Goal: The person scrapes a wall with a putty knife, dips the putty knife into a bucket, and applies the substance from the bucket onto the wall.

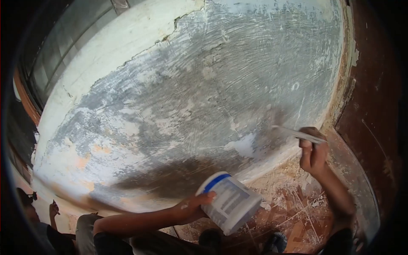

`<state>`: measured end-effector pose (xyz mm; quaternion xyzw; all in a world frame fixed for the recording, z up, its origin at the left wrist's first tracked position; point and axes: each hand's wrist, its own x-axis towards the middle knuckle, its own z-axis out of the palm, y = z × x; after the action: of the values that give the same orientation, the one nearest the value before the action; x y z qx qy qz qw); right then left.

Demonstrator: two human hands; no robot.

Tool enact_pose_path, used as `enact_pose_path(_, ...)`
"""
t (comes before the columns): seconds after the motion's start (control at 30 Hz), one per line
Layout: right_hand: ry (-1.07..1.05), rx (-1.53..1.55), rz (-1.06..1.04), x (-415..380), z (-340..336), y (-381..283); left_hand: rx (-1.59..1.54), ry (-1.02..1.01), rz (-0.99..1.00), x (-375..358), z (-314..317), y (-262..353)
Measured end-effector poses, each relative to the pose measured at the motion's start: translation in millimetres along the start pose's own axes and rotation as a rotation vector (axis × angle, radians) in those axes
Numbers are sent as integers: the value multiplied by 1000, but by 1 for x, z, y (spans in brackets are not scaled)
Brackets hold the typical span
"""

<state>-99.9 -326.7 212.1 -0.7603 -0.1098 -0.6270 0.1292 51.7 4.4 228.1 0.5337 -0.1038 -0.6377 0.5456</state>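
Note:
My left hand [192,209] is closed around the side of a white plastic tub [231,204] with a blue band and a printed label. The tub is tilted, held in front of the lower wall; I cannot see what is inside. Over on the right, my right hand [313,155] grips a thin, flat, pale tool that looks like a putty knife [293,132], slightly blurred. Its tip points left, close to the scratched grey wall [255,76]. A smooth white patch [245,145] lies on the wall just left of that tip.
Chipped plaster edges the wall, with white paint [106,51] at upper left. A reddish-brown panel [374,85] stands on the right. Debris and white dust cover the patterned floor [297,212]. Another person's hand [54,209] shows at lower left.

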Motion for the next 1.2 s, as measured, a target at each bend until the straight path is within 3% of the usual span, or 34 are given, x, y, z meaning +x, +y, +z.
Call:
enact_pose_path(0.07,202,103,391,-39,-3,-12,6,65,39,-15,2,10)
enact_pose_path(0.13,239,220,705,-47,-5,-20,79,150,110,-32,13,11)
enact_pose_path(0.27,-67,105,717,-33,-30,-30,-307,32,321,-18,0,-11)
enact_pose_path(0.37,-112,208,685,-20,-37,-39,-235,50,365,-5,-2,-13)
enact_pose_path(0.47,-232,421,896,-10,-42,-61,-93,82,413,-5,1,-12)
enact_pose_path(0.5,-205,478,887,-8,-37,-66,-158,33,394,-2,-2,-10)
enact_pose_path(0.57,-400,479,663,-4,-43,-69,-289,-43,395,4,-10,-8)
enact_pose_path(0.6,-461,476,534,1,-44,-72,-296,-4,494,6,-12,-11)
enact_pose_path(0.63,-435,501,623,5,-43,-83,-270,29,523,4,-10,-9)
enact_pose_path(0.87,-552,392,340,44,-31,-106,-319,54,570,3,-3,2)
enact_pose_path(1.0,-677,118,70,47,-22,-109,-788,-228,350,11,-35,-5)
enact_pose_path(1.17,-1118,-26,181,75,-22,-130,-760,-305,370,13,-26,-2)
enact_pose_path(1.2,-1213,7,225,82,-19,-131,-595,-249,410,14,-21,-1)
